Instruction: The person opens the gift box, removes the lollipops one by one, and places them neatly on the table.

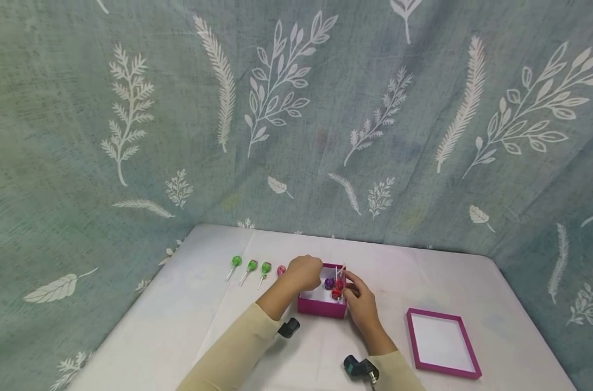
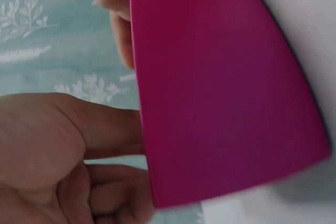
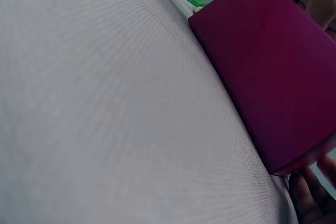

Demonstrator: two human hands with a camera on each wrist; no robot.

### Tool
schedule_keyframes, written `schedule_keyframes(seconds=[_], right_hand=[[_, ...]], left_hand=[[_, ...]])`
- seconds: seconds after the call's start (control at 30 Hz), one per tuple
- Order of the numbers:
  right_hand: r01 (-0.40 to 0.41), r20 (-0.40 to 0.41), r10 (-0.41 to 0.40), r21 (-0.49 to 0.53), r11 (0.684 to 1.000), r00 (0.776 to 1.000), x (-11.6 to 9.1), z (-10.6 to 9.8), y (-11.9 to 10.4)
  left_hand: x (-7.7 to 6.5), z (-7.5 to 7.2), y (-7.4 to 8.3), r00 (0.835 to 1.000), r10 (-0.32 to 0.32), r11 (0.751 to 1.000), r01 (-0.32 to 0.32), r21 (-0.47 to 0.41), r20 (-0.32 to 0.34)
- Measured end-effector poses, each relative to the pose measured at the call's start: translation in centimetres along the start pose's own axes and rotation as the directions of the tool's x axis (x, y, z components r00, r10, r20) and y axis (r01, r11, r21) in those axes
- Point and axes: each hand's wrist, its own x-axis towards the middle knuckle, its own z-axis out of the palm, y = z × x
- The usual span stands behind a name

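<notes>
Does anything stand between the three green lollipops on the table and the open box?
Yes. A pink lollipop lies between the green lollipops and the box, and in the head view the left hand covers the opening's left part. The lid lies off to the right, out of that path.

The magenta rectangular box (image 1: 322, 309) is white inside, like the magenta-rimmed rectangular lid (image 1: 443, 342). White sticks show on 3 green round lollipops (image 1: 252, 265); 1 pink round lollipop (image 1: 281, 270), 1 purple round lollipop (image 1: 329, 283) and red round lollipops (image 1: 336, 294) add colour. White leaf sprigs pattern the grey-green fabric backdrop (image 1: 296, 214). The long sleeves (image 1: 233, 353) are plain beige.
</notes>
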Motion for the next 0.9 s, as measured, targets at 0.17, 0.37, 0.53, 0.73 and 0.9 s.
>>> schedule_keyframes(seconds=[0.17, 0.37, 0.53, 0.73, 0.9], right_hand=[[-0.004, -0.004, 0.004, -0.003, 1.0, 1.0, -0.1, 0.1, 0.2], [0.002, -0.009, -0.002, 0.005, 1.0, 1.0, 0.0, 0.2, 0.1], [-0.002, -0.004, 0.002, -0.001, 1.0, 1.0, 0.0, 0.4, 0.2], [0.008, -0.005, -0.008, -0.001, 1.0, 1.0, 0.0, 0.4, 0.2], [0.013, -0.008, -0.013, -0.004, 1.0, 1.0, 0.0, 0.2, 0.3]], left_hand=[[0.0, -0.1, 1.2, 0.998, -0.025, 0.995, 0.019, 0.103, 0.058], [0.0, 0.1, 2.2, 0.992, -0.099, 0.982, 0.084, 0.167, 0.083], [0.1, 0.6, 2.1, 0.984, -0.152, 0.976, 0.134, 0.172, 0.097], [0.3, 1.0, 1.5, 0.99, -0.13, 0.984, 0.122, 0.129, 0.057], [0.4, 1.7, 1.0, 0.996, -0.087, 0.992, 0.088, 0.087, -0.008]])
